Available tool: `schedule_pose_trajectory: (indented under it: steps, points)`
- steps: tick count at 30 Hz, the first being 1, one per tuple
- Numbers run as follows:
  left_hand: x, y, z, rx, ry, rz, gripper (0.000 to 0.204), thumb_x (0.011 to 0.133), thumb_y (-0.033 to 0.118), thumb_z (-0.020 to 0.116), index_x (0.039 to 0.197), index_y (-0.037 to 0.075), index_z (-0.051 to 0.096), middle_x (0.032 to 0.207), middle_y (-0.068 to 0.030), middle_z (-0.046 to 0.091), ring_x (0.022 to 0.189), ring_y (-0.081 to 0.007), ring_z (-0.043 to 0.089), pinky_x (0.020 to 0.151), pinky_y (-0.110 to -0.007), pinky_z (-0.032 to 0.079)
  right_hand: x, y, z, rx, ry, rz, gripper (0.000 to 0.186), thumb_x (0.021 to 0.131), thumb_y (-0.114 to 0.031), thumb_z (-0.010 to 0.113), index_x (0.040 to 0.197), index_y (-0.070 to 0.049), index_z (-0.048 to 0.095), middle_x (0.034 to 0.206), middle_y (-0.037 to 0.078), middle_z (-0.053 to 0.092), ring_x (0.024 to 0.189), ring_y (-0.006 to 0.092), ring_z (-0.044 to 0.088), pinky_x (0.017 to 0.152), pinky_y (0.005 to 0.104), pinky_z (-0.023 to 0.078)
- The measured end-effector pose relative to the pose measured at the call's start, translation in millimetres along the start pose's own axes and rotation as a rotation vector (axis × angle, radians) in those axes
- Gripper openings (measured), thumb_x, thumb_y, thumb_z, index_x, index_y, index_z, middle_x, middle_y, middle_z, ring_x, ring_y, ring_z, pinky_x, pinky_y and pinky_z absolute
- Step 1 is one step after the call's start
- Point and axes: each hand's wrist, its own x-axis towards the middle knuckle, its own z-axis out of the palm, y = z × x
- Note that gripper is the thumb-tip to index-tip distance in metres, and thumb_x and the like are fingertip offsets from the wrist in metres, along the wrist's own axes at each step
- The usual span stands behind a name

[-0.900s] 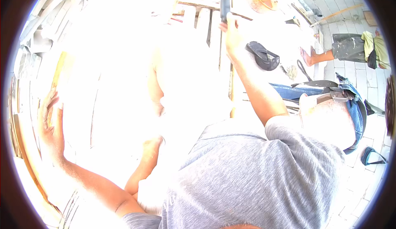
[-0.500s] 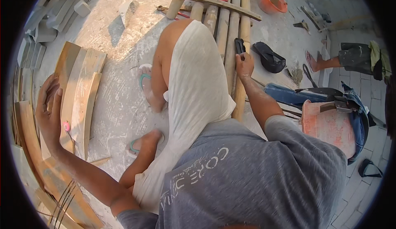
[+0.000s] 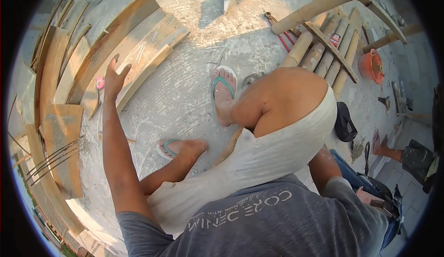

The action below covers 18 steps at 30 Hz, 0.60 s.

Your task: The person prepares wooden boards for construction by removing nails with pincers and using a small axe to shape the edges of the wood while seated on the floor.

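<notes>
my left hand [image 3: 114, 80], fingers spread and empty, is just beside one pink round object [image 3: 100, 82], ungrasped, among wooden boards [image 3: 152, 49] already grouped on the floor [image 3: 178, 88], nothing else visibly done; my right hand, hidden beyond pale cloth [image 3: 286, 132], finger state untellable.
</notes>
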Motion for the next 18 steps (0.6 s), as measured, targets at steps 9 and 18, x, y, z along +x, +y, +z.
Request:
schedule_pose_trajectory:
  steps: [9,18]
  points:
    - [-39,-35,124,-0.143,-0.232,-0.181,0.057,0.105,0.038,0.054,0.143,-0.004,0.052,0.149,-0.0241,0.051,0.143,-0.0361,0.044,0.118,-0.041,0.033,32,-44,62,0.045,-0.158,-0.195,0.028,0.089,-0.023,0.073,0.106,-0.001,0.065,0.095,0.012,0.071,0.087,0.0196,0.068,0.073,0.0344,0.053]
    - [-92,-35,161,-0.084,-0.095,-0.051,0.056,0.1,0.028,0.064,0.142,-0.006,0.052,0.15,-0.0269,0.049,0.14,-0.0397,0.045,0.118,-0.044,0.033,73,-71,73,0.009,-0.192,0.049,0.027,0.092,-0.024,0.068,0.104,0.0,0.066,0.086,0.011,0.068,0.079,0.0231,0.066,0.074,0.0353,0.052]
